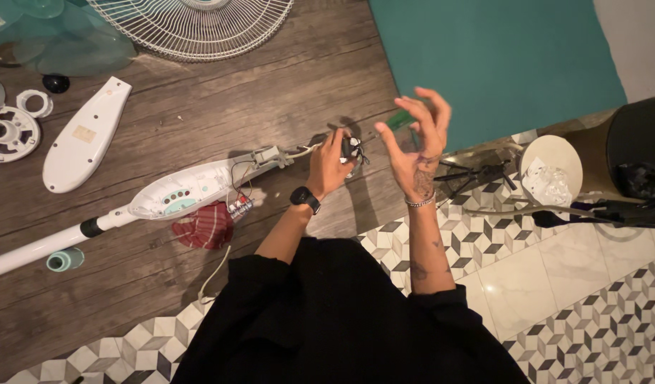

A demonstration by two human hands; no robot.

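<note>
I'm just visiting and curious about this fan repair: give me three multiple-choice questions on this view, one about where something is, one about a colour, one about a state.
1. Where does the round white wire fan guard lie?
A. at the top edge, on the wooden floor
B. on the teal mat
C. on the person's lap

2. What colour is the slim tool handle in the right hand?
A. red
B. green
C. yellow

3. In what state is the white fan control housing?
A. closed and sealed
B. wrapped in cloth
C. opened, with wires showing

Answers:
1 A: the guard sits on the brown wooden floor, left of the teal mat.
2 B: the green tool handle shows between the fingers.
3 C: its long white cover lies apart and thin wires are bare. The left hand holds a small dark part at the housing's far end.
</note>
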